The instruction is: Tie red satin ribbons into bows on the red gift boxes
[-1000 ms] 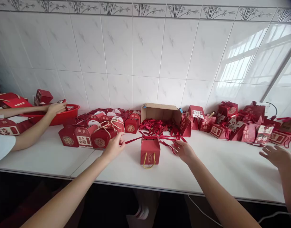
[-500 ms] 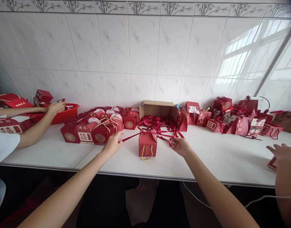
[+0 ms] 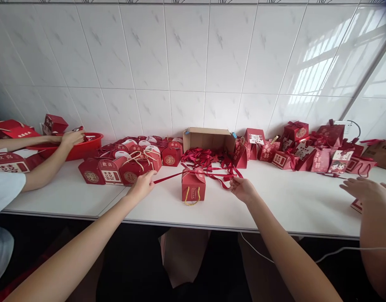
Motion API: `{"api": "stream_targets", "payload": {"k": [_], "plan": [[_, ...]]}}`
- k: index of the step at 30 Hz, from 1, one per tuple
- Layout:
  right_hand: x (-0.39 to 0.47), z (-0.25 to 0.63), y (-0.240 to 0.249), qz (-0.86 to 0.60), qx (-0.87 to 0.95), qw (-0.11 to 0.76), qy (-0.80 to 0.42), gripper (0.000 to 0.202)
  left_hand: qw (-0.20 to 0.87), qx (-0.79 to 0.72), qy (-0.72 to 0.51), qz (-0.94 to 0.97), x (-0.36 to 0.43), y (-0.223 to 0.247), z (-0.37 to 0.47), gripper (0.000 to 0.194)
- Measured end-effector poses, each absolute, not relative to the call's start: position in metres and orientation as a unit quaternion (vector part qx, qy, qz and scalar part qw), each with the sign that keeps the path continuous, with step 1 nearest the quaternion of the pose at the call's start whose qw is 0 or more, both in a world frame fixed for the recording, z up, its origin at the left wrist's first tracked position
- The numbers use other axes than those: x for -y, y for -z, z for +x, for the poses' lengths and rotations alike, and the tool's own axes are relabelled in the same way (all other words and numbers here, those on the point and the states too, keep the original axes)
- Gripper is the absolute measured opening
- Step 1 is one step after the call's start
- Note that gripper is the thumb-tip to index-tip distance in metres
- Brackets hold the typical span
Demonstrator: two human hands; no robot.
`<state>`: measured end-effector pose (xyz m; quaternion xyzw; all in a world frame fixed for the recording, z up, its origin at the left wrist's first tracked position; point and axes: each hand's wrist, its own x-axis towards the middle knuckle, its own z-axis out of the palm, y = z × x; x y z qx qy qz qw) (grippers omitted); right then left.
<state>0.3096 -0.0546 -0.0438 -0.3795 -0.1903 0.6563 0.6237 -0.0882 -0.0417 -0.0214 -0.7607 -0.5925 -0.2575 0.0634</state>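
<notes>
A small red gift box (image 3: pixel 193 186) with a gold cord handle stands upright on the white table in front of me. Across its top runs a dark red ribbon (image 3: pixel 168 178), stretched out to both sides. My left hand (image 3: pixel 143 184) is closed on the ribbon's left end, left of the box. To the right of the box, my right hand (image 3: pixel 243 188) pinches the other end, fingertips partly hidden. Right behind the box, more loose red ribbons (image 3: pixel 208 159) spill from an open cardboard box (image 3: pixel 208 137) lying on its side.
Red gift boxes (image 3: pixel 113 171) stand in rows at left; a pile of red boxes (image 3: pixel 317 151) lies at right. At far left, a co-worker's hands (image 3: pixel 72 137) reach over a red basin (image 3: pixel 92 147). Another person's hand (image 3: pixel 366 191) is at the right edge. A white cable (image 3: pixel 257 251) hangs below the table.
My left hand has drawn the ribbon further left, and my right hand has shifted slightly right. The camera view has tilted down. The hand at far right has moved left.
</notes>
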Motion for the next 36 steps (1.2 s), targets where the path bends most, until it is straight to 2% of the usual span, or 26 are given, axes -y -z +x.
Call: {"api": "stream_targets", "payload": {"k": [12,20,23,26,29,31,33,36], "plan": [[0.060,0.333,0.064,-0.410,0.231,0.611,-0.636,0.013,0.061,0.611,0.240,-0.752,0.036,0.045,-0.108,0.039],[0.063,0.336,0.060,-0.483,0.312,0.592,-0.564,0.001,0.051,0.621,0.236,-0.746,0.042,0.047,-0.110,0.035],[0.062,0.336,0.054,-0.531,0.359,0.578,-0.505,0.015,0.047,0.627,0.232,-0.742,0.045,0.050,-0.107,0.032],[0.058,0.330,0.042,-0.582,0.405,0.568,-0.419,0.041,0.035,0.636,0.231,-0.735,0.044,0.054,-0.103,0.027],[0.052,0.313,0.023,-0.611,0.536,0.541,-0.216,0.066,0.018,0.640,0.238,-0.731,0.040,0.055,-0.099,0.022],[0.046,0.295,0.011,-0.573,0.655,0.483,-0.097,0.059,0.012,0.639,0.253,-0.726,0.036,0.051,-0.095,0.020],[0.039,0.276,0.003,-0.521,0.730,0.430,-0.109,0.051,0.004,0.637,0.278,-0.719,0.033,0.044,-0.089,0.020],[0.028,0.253,0.005,-0.465,0.759,0.389,-0.238,0.051,-0.034,0.634,0.325,-0.701,0.032,0.033,-0.076,0.023]]}}
